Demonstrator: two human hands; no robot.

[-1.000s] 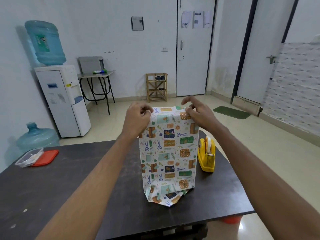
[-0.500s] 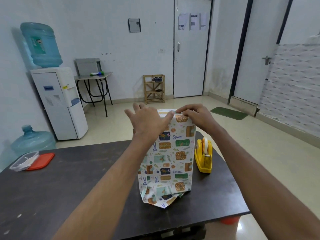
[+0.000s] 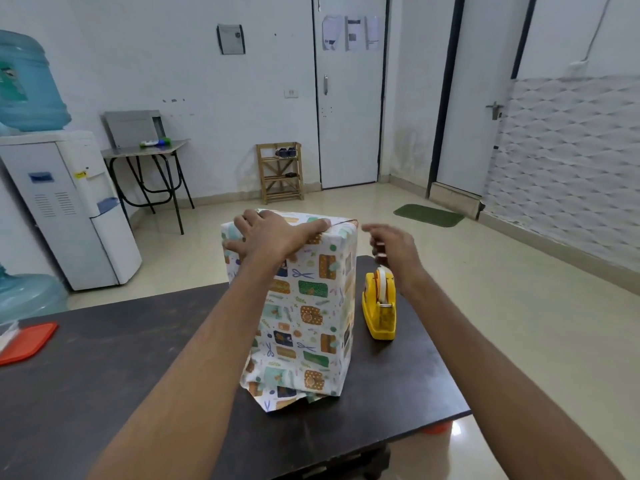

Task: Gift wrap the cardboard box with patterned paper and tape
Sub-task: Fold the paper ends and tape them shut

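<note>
A tall cardboard box (image 3: 304, 306) covered in patterned paper (image 3: 311, 289) stands upright on a dark table (image 3: 104, 375). The left hand (image 3: 273, 233) now lies flat and spread over its top, pressing the paper down. The right hand (image 3: 391, 247) has let go and hangs empty, fingers loose, above the yellow tape dispenser (image 3: 379, 306) just beside the box.

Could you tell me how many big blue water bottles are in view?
2: one bottle sits upside down on the white water dispenser at left; another stands on the floor beside it, partly cut off.
</note>
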